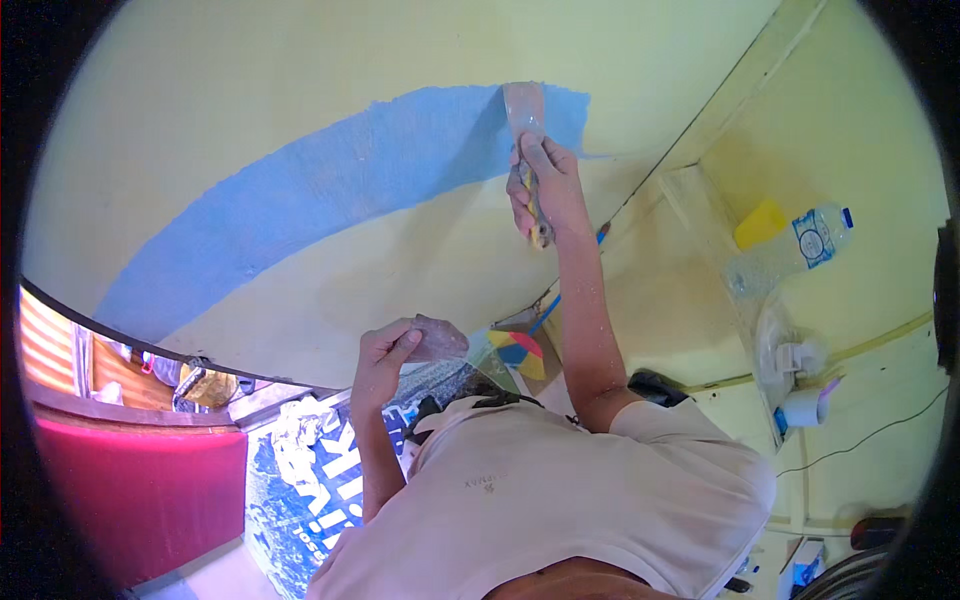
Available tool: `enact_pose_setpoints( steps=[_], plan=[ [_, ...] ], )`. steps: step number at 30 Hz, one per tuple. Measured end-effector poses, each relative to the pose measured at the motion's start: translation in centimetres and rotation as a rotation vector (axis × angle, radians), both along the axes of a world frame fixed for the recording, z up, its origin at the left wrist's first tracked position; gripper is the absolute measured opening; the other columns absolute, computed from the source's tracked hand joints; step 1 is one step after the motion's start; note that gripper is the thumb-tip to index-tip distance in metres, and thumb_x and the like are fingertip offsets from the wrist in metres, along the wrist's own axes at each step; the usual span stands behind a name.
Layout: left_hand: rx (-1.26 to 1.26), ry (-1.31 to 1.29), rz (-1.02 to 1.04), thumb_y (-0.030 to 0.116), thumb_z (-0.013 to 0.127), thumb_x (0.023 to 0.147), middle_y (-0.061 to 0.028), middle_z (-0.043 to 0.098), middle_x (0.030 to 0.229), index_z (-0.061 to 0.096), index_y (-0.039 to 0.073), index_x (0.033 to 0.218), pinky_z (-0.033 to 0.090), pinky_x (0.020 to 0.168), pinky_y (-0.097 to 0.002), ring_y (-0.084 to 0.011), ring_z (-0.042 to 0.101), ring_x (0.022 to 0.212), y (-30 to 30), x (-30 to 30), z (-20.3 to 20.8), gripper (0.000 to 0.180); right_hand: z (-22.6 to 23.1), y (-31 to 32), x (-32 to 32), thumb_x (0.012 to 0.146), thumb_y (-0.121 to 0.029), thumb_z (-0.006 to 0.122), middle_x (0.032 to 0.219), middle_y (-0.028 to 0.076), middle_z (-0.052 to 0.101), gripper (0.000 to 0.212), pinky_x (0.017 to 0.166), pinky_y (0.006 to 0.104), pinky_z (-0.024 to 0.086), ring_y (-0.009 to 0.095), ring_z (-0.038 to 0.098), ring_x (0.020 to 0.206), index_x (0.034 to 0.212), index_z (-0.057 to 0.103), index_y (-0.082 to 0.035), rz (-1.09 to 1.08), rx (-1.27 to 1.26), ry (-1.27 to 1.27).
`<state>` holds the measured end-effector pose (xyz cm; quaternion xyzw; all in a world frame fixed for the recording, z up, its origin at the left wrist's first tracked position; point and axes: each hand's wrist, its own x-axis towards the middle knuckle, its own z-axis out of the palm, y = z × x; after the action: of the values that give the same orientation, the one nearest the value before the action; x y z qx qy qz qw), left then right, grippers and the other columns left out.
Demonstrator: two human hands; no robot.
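My right hand (550, 185) is raised to the cream wall (300, 80) and wrapped round the handle of a putty knife (524, 105). The handle shows some yellow. Its wide, smeared blade lies over the right part of a curved blue painted band (300, 190). Lower down, my left hand (383, 350) pinches a flat, brownish-grey piece (440, 341) by one edge, held away from the wall. I cannot tell what that piece is made of. Dust or specks mark both hands and my right forearm.
At the right, a shelf ledge (690, 185) holds a clear plastic bottle (815, 238), a yellow thing (762, 224) and a white cup (803, 408). A blue stick (546, 314) leans behind my right arm. At lower left are a red panel (140, 490) and a printed blue sheet (290, 530).
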<state>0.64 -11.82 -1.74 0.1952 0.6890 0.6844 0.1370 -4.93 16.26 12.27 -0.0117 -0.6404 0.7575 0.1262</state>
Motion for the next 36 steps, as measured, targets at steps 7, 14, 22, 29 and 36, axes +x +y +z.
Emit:
enact_pose_setpoints(
  steps=[7,14,22,29,36],
  plan=[
    [0.022,-0.015,-0.081,0.01,0.059,0.096,0.001,0.06,0.08,0.065,-0.004,0.097,0.043,0.073,-0.0236,-0.0075,0.05,0.077,0.1,-0.2,2.3,0.016,0.2,-0.4,0.4,0.101,-0.04,0.049,0.052,0.005,0.045,0.039,0.029,0.0305,0.035,0.015,0.044,0.03,0.09,0.05,-0.003,-0.002,0.012,-0.018],
    [0.053,-0.069,-0.133,0.014,0.059,0.096,0.0015,0.062,0.083,0.069,-0.003,0.096,0.045,0.073,-0.026,-0.0077,0.053,0.078,-1.2,-0.2,1.8,0.02,-1.3,-2.8,1.4,0.102,-0.034,0.049,0.051,0.004,0.044,0.032,0.027,0.0294,0.032,0.014,0.041,0.028,0.088,0.05,-0.005,0.013,-0.04,-0.053],
    [0.02,-0.059,-0.176,0.011,0.056,0.098,-0.0028,0.067,0.09,0.067,-0.005,0.107,0.048,0.08,-0.0254,-0.0094,0.059,0.085,-3.8,-0.9,0.5,0.021,-0.3,-3.5,2.0,0.101,-0.035,0.05,0.052,0.004,0.045,0.034,0.029,0.0297,0.033,0.014,0.042,0.03,0.091,0.05,-0.003,-0.029,-0.063,-0.023],
    [0.029,-0.049,-0.16,0.012,0.056,0.099,-0.0042,0.069,0.096,0.068,-0.003,0.109,0.049,0.084,-0.026,-0.0107,0.061,0.089,-5.2,-0.7,1.0,0.022,-0.8,-3.4,0.0,0.102,-0.035,0.05,0.051,0.003,0.041,0.032,0.027,0.0282,0.032,0.013,0.039,0.028,0.089,0.05,-0.006,0.013,-0.138,0.031],
    [0.026,-0.028,-0.146,0.013,0.057,0.098,-0.0031,0.068,0.093,0.068,-0.004,0.109,0.048,0.083,-0.0259,-0.0098,0.06,0.089,-6.3,-0.5,1.8,0.022,-0.8,-2.9,0.4,0.102,-0.036,0.05,0.05,0.002,0.042,0.033,0.027,0.0281,0.032,0.012,0.039,0.027,0.087,0.05,-0.006,0.046,-0.044,0.04]
  ],
)
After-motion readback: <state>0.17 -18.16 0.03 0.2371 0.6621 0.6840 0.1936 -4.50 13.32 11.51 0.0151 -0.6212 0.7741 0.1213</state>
